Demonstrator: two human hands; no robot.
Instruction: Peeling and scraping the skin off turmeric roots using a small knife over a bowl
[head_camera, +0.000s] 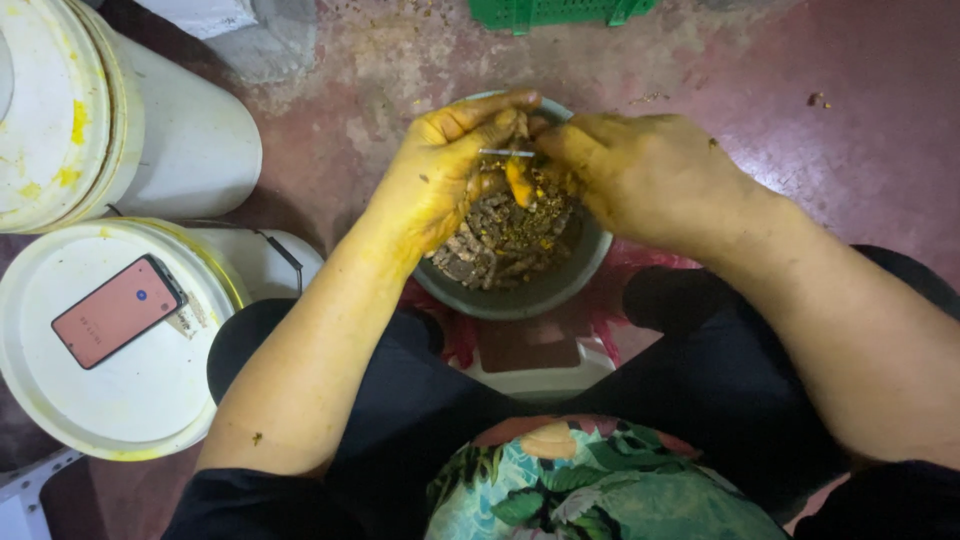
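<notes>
Two lidded white buckets (150, 390) stand on the floor (860, 120) at the left edge. The grey bowl (530, 295) of peelings sits between the knees. Left hand (440, 175) curls closed round an orange root (518, 183); right hand (640, 170) pinches a thin blade (506, 153). Scraping best stays shallow, over the bowl.
</notes>
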